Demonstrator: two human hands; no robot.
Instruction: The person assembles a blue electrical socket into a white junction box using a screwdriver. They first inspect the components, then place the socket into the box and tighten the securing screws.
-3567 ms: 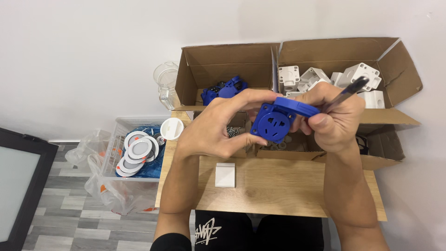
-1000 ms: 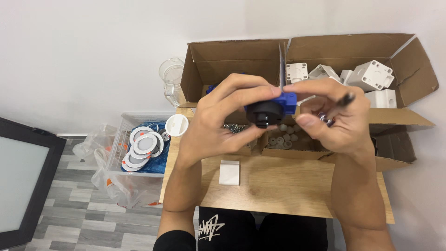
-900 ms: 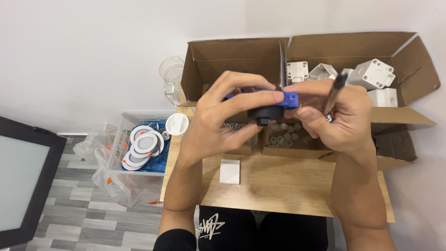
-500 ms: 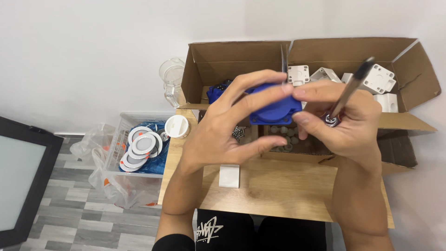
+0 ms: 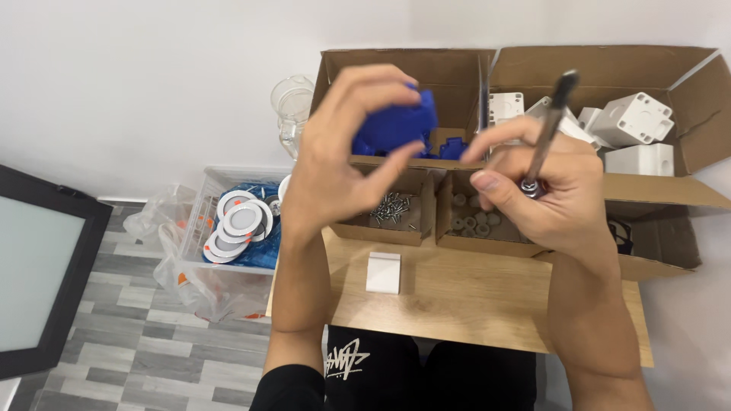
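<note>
Left hand (image 5: 335, 164) gripping a blue part (image 5: 396, 128), fingers curled over the top and thumb pressing from below, holding it up above the cardboard boxes (image 5: 457, 65). Right hand (image 5: 544, 190) closing around a screwdriver (image 5: 547, 133), shaft pointing up and away, base of the tool pinched between thumb and fingers. Hands apart, the blue part left of the screwdriver, not touching it.

Sitting under the hands: a small open tray of screws (image 5: 392, 207), and just beside it a tray of grey washers (image 5: 472, 217). More blue parts (image 5: 451, 146) showing in the left box, white boxes (image 5: 632, 118) piled in the right box. Lying on the wooden table (image 5: 472, 297), a white square plate (image 5: 383, 272). Standing off the table's left edge, a clear bin (image 5: 221, 266) holding round white lights (image 5: 240, 222). Standing behind it, a clear jug (image 5: 289, 106). Leaning at far left, a dark-framed panel (image 5: 38, 266).
</note>
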